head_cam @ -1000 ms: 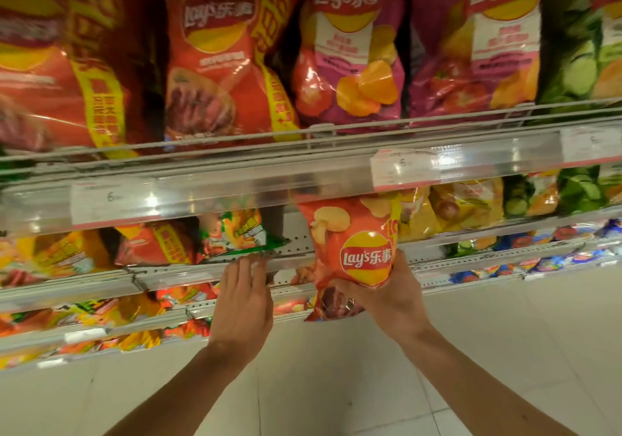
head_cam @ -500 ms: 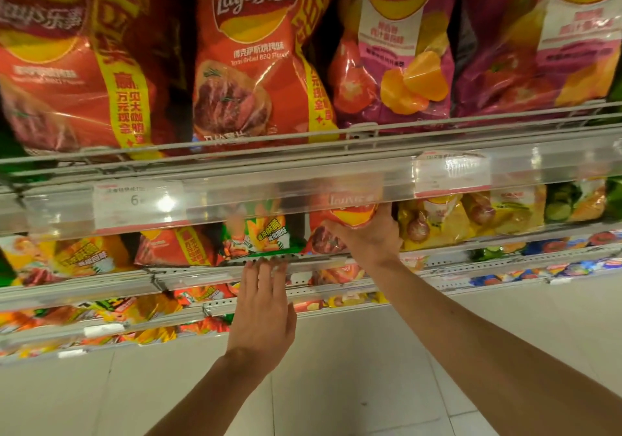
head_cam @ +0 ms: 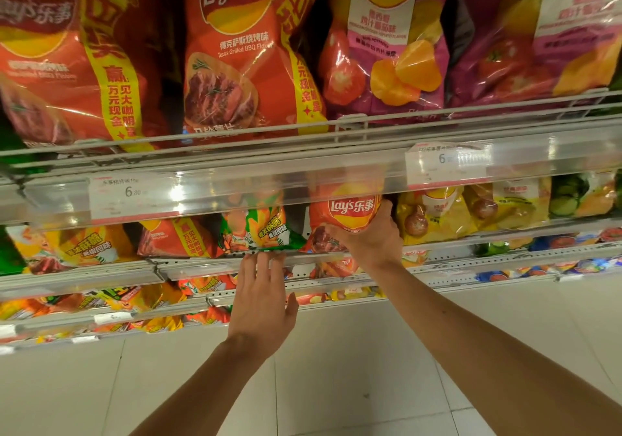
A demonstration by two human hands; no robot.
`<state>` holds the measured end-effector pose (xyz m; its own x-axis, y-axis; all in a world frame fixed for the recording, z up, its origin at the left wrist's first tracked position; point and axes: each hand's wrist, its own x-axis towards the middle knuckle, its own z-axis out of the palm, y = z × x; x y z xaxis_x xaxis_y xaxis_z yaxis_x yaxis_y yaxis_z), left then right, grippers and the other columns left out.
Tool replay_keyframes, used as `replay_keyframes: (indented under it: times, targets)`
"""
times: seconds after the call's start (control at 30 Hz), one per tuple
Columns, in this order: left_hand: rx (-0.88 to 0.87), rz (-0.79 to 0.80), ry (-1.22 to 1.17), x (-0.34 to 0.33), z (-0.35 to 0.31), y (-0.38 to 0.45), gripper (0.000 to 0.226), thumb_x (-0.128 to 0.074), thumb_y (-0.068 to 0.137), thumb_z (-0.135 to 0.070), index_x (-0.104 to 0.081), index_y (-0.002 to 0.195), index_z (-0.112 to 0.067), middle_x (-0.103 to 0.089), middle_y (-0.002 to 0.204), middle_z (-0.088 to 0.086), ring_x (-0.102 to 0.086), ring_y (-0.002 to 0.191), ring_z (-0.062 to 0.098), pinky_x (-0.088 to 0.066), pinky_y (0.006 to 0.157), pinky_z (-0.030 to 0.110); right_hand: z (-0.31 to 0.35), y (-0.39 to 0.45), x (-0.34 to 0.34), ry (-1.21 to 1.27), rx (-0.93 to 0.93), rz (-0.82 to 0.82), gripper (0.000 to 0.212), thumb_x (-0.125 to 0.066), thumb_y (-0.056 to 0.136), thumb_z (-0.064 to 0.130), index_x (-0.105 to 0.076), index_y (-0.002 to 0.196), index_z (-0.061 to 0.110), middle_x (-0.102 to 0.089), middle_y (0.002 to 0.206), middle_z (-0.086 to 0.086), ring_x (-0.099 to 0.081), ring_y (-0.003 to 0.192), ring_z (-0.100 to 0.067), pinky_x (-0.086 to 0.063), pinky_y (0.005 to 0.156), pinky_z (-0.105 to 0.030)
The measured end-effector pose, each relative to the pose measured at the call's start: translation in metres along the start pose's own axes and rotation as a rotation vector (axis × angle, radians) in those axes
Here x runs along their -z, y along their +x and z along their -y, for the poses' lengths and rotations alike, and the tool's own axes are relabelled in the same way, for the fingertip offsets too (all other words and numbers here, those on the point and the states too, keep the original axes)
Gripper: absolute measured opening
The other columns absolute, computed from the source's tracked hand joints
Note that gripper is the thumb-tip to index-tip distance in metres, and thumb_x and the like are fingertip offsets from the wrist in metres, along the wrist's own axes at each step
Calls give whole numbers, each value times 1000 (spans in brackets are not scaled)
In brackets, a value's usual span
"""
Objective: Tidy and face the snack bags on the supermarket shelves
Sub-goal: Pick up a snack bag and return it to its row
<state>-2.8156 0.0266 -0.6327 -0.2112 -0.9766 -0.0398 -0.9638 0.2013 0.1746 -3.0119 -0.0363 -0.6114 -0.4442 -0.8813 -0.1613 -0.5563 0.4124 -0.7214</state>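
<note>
So the right hand point(head_cam: 368, 233) has pushed the red bag point(head_cam: 346, 215) up onto the mid-frame shelf point(head_cam: 215, 262), fingers wrapped around it and logo out, while the flat, empty left hand point(head_cam: 261, 297) stays at the edge.

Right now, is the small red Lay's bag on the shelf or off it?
On it: red Lay's bag stands upright between neighbouring bags, right hand gripping it.

Above me a white wire-fronted shelf point(head_cam: 350, 126) carries tall red and purple crisp bags point(head_cam: 235, 55); the perforated metal shelf below point(head_cam: 208, 262) holds smaller red, green and yellow snack bags point(head_cam: 261, 230)
</note>
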Motion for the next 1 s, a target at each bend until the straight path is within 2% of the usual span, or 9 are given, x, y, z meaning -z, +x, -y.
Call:
replay_keyframes:
  times: [0.1,0.33,0.47,0.53,0.6,0.7,0.83,1.0]
  targets:
    - [11,25,-23,2,0,0,63,-58,92,-43,-36,145,-18,-37,140,1,-31,133,23,-33,117,39,-1,-2,2,-9,-3,12,97,-82,64,67,-36,134,18,-58,128,-5,-59,117,-27,-53,99,-45]
    - [24,7,-152,9,2,-4,68,-59,95,-35,-27,153,-19,-31,153,0,-27,143,20,-31,118,35,-8,-17,13,101,13,47,99,-84,69,59,-37,144,15,-54,138,-8,-52,129,-27,-51,103,-48]
    - [19,13,-229,9,9,-13,73,-56,98,-35,-17,158,-20,-18,164,-3,-11,152,17,-13,122,30,-13,-44,18,135,89,-65,88,-83,77,46,-38,144,13,-52,140,-7,-48,132,-26,-50,105,-46]
    - [42,-8,-289,10,13,-19,72,-55,99,-33,-16,158,-21,-15,165,-5,-10,153,16,-13,121,30,-14,-61,15,139,147,-173,75,-83,80,35,-43,138,10,-54,135,-10,-50,127,-28,-47,103,-40]
    - [103,-45,-389,12,19,-25,68,-57,98,-29,-22,156,-20,-20,163,-4,-18,151,16,-20,119,30,-16,-75,11,136,149,-222,63,-83,82,25,-47,131,8,-56,129,-10,-49,121,-27,-42,99,-38]
    - [236,-132,-567,19,36,-35,58,-61,96,-20,-37,148,-18,-38,151,0,-36,140,18,-30,111,26,-13,-96,-2,171,136,-155,54,-81,84,19,-51,128,12,-57,124,-5,-50,117,-23,-44,97,-36]
    - [372,-240,-662,29,76,-44,49,-63,93,-13,-47,140,-14,-49,138,5,-44,130,21,-35,105,29,3,-114,-25,253,137,-90,50,-80,85,15,-55,128,11,-62,120,-2,-59,115,-23,-50,100,-39]
    - [409,-396,-666,49,132,-41,47,-66,90,-7,-50,135,-8,-53,128,9,-51,119,29,-41,99,35,34,-117,-55,263,130,-15,52,-80,85,23,-52,129,20,-59,113,13,-57,113,-9,-41,92,-13]
